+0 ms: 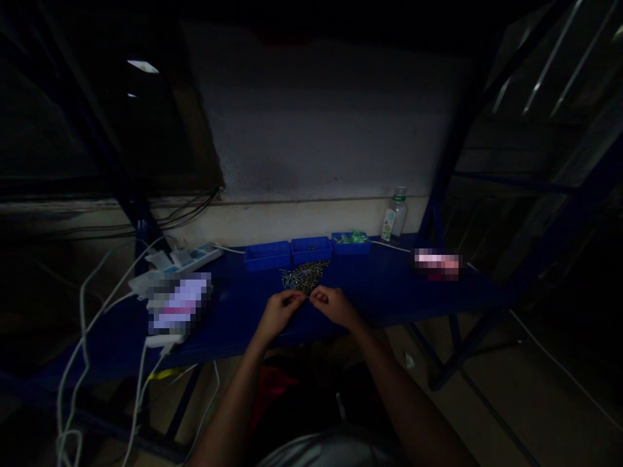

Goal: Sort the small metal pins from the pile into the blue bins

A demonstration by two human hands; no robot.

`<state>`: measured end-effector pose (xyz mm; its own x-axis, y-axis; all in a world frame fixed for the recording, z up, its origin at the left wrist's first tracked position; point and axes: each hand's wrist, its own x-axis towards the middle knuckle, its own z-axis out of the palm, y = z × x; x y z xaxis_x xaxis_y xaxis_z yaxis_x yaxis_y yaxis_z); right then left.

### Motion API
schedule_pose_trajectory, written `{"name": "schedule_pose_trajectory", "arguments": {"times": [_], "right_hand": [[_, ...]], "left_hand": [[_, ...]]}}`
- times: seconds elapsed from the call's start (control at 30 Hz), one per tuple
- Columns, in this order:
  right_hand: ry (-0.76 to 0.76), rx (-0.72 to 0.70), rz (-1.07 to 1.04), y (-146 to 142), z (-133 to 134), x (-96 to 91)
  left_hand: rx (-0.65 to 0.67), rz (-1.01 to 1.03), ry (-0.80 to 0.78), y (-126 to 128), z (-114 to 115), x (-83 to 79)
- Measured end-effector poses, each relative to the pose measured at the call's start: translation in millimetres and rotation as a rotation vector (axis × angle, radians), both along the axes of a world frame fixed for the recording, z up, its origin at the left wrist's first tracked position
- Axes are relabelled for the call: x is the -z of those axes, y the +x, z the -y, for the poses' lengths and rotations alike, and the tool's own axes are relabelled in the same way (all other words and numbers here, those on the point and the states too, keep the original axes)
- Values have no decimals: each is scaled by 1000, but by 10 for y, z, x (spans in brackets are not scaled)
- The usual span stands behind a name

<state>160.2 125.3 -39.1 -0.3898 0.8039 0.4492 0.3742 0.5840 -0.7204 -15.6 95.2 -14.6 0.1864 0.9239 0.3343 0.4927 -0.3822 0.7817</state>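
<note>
My left hand (282, 309) and my right hand (333, 305) meet fingertip to fingertip above the front part of the blue table. Both are closed in a pinch. A thin, pale piece (307, 297) shows between the fingertips; it looks like a screw, but it is too small and dark to be sure. Just beyond my fingers lies a loose pile of small metal screws (306, 275), with longer shiny ones at its left side. Behind the pile stand three blue bins: the left bin (267, 255), the middle bin (311, 249) holding a few small pieces, and the right bin (351, 244) with green plastic in it.
A clear bottle (395, 217) stands at the back right of the blue table (384, 279). A power strip (195, 261) with plugs and white cables lies at the left, near a blurred-out item (179, 303). Another blurred item (437, 263) is at the right. Blue frame posts flank the table.
</note>
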Motion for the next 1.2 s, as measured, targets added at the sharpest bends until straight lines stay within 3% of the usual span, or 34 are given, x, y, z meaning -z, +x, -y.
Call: {"name": "schedule_pose_trajectory", "arguments": {"times": [0.23,0.43,0.53,0.73,0.93,1.2], "right_hand": [[50,-68,95,-8,27,-16],[-23,-7,-70,2,20,-42],[-45,19,-146,11,10,-46],[-104,-92,-193,13,-13,-20],[-103,-9,-149,-1,-42,15],[-76,-52,-43,-32,-68,51]], "left_hand": [[60,-17,29,19,32,-22],[-22,15,1,-17,-31,33],[43,-46,-34,4,-43,34],[114,-109,-54,45,-19,8],[-10,-36,-13,-12,-30,14],[-101,-2,70,-20,-35,20]]}}
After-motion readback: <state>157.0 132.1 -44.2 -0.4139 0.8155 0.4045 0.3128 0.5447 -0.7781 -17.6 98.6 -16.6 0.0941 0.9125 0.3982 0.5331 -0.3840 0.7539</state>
